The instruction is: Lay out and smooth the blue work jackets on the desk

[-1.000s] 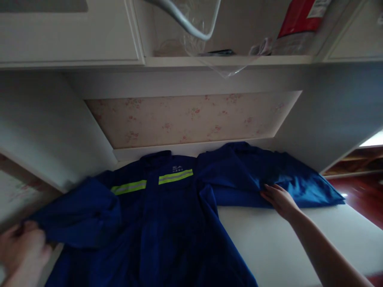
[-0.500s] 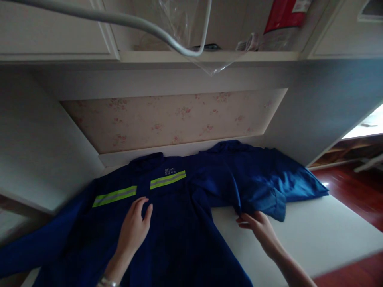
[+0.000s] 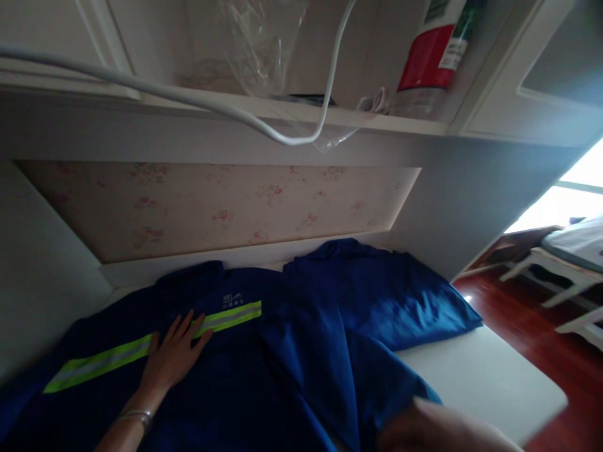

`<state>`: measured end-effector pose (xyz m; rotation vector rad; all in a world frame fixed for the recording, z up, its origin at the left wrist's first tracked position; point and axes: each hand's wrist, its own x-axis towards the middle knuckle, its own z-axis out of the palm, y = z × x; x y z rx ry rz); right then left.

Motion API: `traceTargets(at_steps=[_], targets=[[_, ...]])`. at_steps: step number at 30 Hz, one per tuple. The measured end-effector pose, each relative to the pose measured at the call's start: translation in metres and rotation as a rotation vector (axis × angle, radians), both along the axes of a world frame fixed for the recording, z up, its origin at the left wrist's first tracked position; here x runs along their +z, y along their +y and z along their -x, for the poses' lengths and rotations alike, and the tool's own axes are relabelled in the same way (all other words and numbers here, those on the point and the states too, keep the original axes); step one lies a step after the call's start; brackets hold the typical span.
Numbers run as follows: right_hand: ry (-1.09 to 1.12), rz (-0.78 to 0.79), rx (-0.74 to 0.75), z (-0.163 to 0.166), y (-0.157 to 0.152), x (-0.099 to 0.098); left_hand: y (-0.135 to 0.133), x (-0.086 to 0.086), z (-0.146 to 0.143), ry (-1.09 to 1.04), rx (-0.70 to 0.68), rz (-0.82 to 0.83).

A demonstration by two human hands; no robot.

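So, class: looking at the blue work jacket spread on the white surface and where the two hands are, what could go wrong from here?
1. The right hand is blurred at the folded-in sleeve; a quick pull could bunch it.
2. The left hand lies flat on the jacket at the reflective stripe, pinning one spot only, so the cloth might shift.
3. A second blue garment lies alongside and could get caught.

My work jacket point(image 3: 264, 370) lies spread on the white table point(image 3: 480, 383), its collar toward the wallpapered back panel point(image 3: 221, 204). My left hand point(image 3: 172, 358) rests flat on the jacket's chest, across the reflective stripe point(image 3: 151, 345). Right of the jacket's collar lies a second garment point(image 3: 391, 295). Above the jacket, a shelf point(image 3: 301, 116) carries a bottle point(image 3: 428, 59).
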<state>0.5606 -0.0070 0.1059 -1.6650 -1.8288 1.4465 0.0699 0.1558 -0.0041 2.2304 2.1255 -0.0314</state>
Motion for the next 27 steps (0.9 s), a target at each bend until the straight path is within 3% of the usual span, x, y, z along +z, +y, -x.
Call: traceTargets(at_steps=[2, 4, 7, 10, 14, 18, 22, 24, 27], targets=[[0.019, -0.032, -0.021, 0.004, 0.055, 0.018, -0.004, -0.001, 0.021, 0.124, -0.047, 0.056], [-0.159, -0.231, -0.273, 0.017, 0.121, 0.025, -0.008, -0.003, 0.039, 0.212, -0.109, 0.076], [-0.323, -0.204, -0.347, 0.047, 0.209, 0.010, -0.014, -0.006, 0.053, 0.223, -0.133, 0.041], [-0.455, -0.128, -0.297, 0.076, 0.255, -0.017, -0.019, -0.005, 0.045, 0.148, -0.051, -0.042], [-0.511, -0.138, -0.282, 0.091, 0.263, -0.039, -0.029, 0.011, -0.004, -0.103, 0.057, -0.169], [-0.459, -0.245, -0.440, 0.063, 0.257, -0.029, -0.048, 0.040, -0.086, -0.570, -0.058, -0.116], [-0.363, -0.450, -0.730, 0.003, 0.243, 0.015, -0.064, 0.054, -0.152, -0.730, -0.245, 0.124], [-0.281, -0.571, -0.858, -0.032, 0.229, 0.050, -0.069, 0.050, -0.168, -0.695, -0.325, 0.206], [-0.136, -0.736, -0.957, -0.083, 0.203, 0.115, -0.075, 0.041, -0.177, -0.527, -0.420, 0.157]])
